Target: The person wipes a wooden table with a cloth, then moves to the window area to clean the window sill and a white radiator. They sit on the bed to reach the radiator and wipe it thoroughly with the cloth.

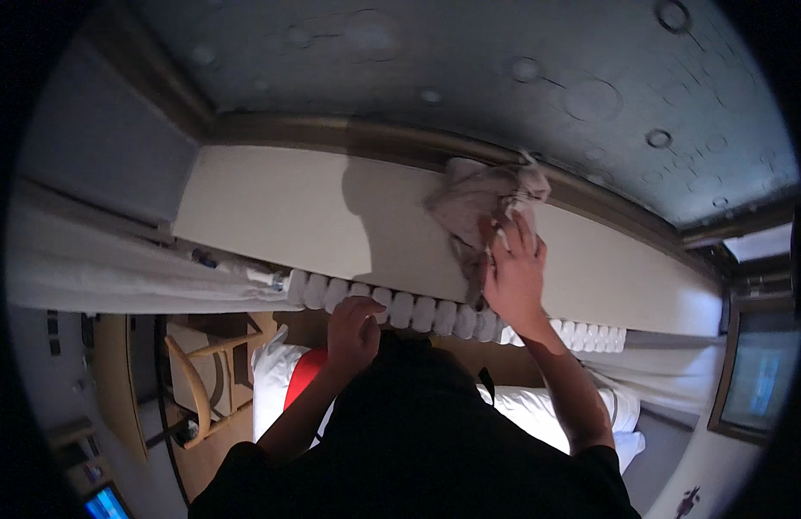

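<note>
My right hand (517,279) grips a crumpled pinkish-grey cloth (472,201) on the white windowsill (277,201). The cloth's far end bunches up against the brown window frame (290,130), and a darker fold hangs toward the sill's near edge. Low at the front, my left hand (353,334) is at the white sectional radiator (403,311), its fingers loosely bent and nothing visible in them. Whether those fingers touch the radiator is hard to tell. A shadow falls across the sill left of the cloth.
Patterned window glass (439,52) rises beyond the sill. Pale curtains hang at the left (140,259) and right (660,370). Behind me are a bed with white bedding (543,412) and a red cover (303,376), plus a wooden armchair (202,389). A lit screen (107,503) shows lower left.
</note>
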A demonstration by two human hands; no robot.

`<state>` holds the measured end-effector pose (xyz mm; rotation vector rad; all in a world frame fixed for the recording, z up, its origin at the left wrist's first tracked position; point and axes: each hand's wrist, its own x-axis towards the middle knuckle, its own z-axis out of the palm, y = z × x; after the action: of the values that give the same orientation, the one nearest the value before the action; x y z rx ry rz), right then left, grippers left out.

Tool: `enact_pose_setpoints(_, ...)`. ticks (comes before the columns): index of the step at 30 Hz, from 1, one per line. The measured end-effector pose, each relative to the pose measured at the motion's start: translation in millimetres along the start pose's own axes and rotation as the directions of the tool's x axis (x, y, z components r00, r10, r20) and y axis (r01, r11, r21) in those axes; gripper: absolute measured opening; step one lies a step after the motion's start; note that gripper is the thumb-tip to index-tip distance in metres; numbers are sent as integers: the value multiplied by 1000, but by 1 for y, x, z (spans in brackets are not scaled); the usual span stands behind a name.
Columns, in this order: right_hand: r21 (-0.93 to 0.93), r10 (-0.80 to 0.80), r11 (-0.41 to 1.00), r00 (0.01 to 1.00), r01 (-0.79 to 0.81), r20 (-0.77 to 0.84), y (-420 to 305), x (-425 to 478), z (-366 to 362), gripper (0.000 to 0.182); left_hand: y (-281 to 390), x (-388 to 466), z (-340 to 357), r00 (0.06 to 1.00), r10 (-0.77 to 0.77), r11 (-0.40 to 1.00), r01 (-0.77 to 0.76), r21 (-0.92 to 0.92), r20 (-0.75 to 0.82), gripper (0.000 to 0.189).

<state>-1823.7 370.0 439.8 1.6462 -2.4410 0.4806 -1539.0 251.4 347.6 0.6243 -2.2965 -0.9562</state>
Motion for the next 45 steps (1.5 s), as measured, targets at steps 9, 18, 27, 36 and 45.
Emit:
enact_pose_setpoints(9,-54,-135,989,987,140,87,-88,53,28,63,-14,79,-60,938,168,934,-53,353,-303,36)
enact_pose_setpoints(18,80,-365,929,931,362,22,-130,94,58,65,-63,72,-26,852,272,897,-56,439,-447,27)
enact_pose_setpoints(27,52,-263,964,964,261,41,-43,40,34,62,-59,74,-22,851,243,853,40,520,-465,33)
enact_pose_setpoints(36,19,-27,999,994,29,-104,85,-48,-23,59,-64,68,-32,873,275,808,16,589,-402,59)
enact_pose_setpoints(45,-80,261,958,952,-276,-159,213,-131,-77,57,-41,69,-27,921,263,756,-11,655,-288,57)
